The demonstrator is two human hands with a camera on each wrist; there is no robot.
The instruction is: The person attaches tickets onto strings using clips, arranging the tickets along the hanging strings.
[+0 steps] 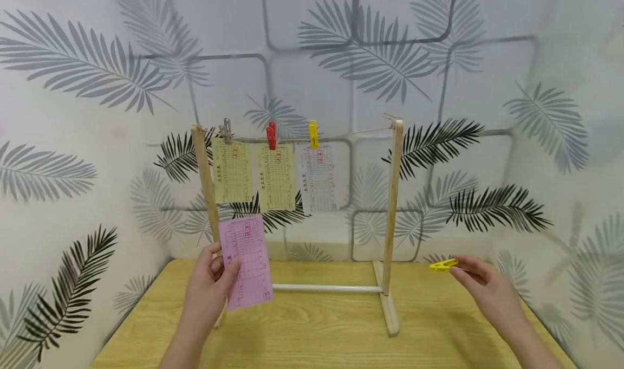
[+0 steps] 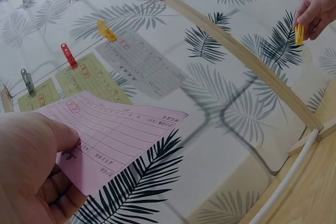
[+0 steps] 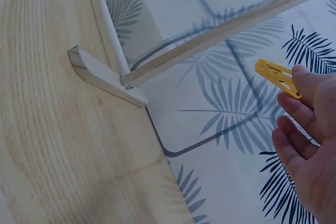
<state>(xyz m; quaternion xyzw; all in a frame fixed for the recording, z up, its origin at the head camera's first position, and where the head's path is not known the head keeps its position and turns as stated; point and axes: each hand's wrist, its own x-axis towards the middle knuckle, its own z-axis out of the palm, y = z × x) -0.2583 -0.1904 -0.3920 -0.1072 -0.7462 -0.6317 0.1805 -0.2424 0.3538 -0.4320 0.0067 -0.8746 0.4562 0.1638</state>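
My left hand [image 1: 210, 282] pinches a pink printed slip [image 1: 247, 266] along its left edge, thumb in front and fingers behind. The slip stands upright before the left post, below the hanging papers. Over at the right, my right hand [image 1: 489, 293] pinches a yellow clothespin [image 1: 442, 265] between thumb and forefinger, its free end pointing left. On the string [image 1: 358, 133] hang two yellow-green slips, one under a grey clip [image 1: 226, 130] and one under a red clothespin [image 1: 271, 136]. A white slip [image 1: 320, 182] hangs beside them under another yellow clothespin [image 1: 313, 135].
The string runs between a left wooden post [image 1: 205, 179] and a right wooden post [image 1: 393, 206], whose foot [image 1: 387, 304] rests on the wooden table [image 1: 322, 336]. A white rod [image 1: 326, 288] joins the posts low down. Behind stands a leaf-patterned wall [image 1: 312, 71].
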